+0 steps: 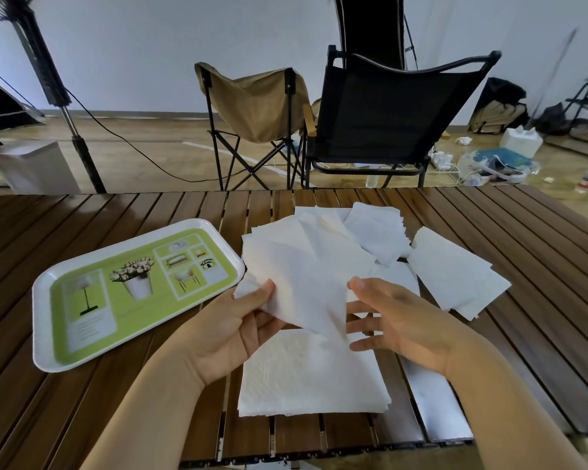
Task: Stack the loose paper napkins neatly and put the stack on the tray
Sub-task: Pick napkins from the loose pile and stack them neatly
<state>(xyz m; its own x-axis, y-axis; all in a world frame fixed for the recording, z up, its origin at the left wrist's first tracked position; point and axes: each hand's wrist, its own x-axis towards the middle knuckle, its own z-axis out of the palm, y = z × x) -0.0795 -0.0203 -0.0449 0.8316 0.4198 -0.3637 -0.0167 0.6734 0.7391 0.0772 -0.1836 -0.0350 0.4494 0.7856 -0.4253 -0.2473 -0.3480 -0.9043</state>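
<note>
1. On the brown slatted wooden surface (540, 239) the gathering step is in hand: the left hand (238, 330) pinches a fanned bunch of white paper napkins (302, 276) between thumb and fingers, lifted above a flatter white napkin pile (306, 378) near the front edge.
2. At the bunch's right edge, the right hand (387, 320) touches the paper with fingers spread and almost straight; it grips nothing.
3. More loose white napkins (455, 276) lie scattered to the right and behind.
4. I judge the next move needs squaring the edges and collecting those sheets.
5. Left of the napkins, the green-and-white rectangular plastic tray (45, 334) holds no napkins yet; nothing blocks the way to it.
6. Beyond the surface stand a tan folding chair (252, 103) and a black folding chair (387, 110).
</note>
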